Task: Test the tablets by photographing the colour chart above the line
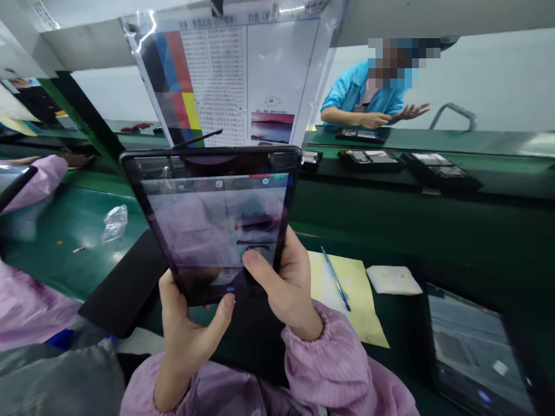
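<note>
We hold a tablet (191, 231) upright in front of us, over the bench (145, 199), its top edge just below a printed chart (217, 81) that hangs in a clear sleeve. Our left hand (191, 335) grips the lower left corner, thumb along the bottom edge and fingers curled behind. Our right hand (288, 289) grips the right edge, its thumb over the lit screen; whether that thumb presses the glass we cannot tell. To our left a black panel (124, 289) lies on the bench near a crumpled plastic bag (115, 224). To our right we see yellow paper (366, 323) with a blue pen (335, 277) on it, a white pad (393, 280) just beside, then a second tablet (477, 335), screen up. Across from us, a co-worker in blue (349, 92) leans behind a row of black trays (442, 173).
</note>
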Demonstrator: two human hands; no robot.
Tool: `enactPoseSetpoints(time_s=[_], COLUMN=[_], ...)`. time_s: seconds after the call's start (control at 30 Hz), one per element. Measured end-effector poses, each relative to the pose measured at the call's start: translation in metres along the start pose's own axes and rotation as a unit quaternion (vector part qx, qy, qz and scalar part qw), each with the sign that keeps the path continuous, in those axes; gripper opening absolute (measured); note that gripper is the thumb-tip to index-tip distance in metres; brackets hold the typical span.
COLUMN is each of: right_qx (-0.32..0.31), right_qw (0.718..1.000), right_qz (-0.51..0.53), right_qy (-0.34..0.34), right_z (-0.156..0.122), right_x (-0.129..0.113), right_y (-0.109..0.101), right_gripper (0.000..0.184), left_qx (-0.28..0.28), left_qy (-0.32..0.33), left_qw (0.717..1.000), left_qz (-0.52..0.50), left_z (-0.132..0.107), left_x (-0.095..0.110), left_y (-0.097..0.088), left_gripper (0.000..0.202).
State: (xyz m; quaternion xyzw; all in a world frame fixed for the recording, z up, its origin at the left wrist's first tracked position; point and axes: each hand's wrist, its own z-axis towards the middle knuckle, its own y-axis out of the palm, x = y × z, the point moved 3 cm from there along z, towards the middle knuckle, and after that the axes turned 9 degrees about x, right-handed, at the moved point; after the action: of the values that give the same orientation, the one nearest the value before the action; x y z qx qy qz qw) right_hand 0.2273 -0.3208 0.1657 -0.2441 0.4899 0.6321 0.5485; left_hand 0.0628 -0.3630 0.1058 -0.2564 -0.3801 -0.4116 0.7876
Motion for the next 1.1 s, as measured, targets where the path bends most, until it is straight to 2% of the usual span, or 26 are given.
enactPoseSetpoints(time_s=[0.53,0.93,1.1], right_qx=[0.005,0.007,0.006], right_qw=[1.0,1.0,1.0], right_qz=[0.0,0.005,0.001], right_qy=[-0.013,-0.016,-0.015], right_z=[0.0017,0.0016,0.0005], right_x=[-0.0015,-0.0011,-0.0004], right_y=[0.0004,-0.0004,-0.0015], right_gripper=[0.025,0.025,0.024], left_qx=[-0.016,-0.009,0.009], left_qy=[0.047,0.043,0.023], left_qw=[0.999,0.999,1.0], left_qz=[-0.021,-0.013,0.006], left_z=[0.0028,0.002,0.0003], left_x=[0.0036,0.0012,0.0032], left_y=[0.0024,0.0034,0.0041], left_gripper=[0.074,0.074,0.071])
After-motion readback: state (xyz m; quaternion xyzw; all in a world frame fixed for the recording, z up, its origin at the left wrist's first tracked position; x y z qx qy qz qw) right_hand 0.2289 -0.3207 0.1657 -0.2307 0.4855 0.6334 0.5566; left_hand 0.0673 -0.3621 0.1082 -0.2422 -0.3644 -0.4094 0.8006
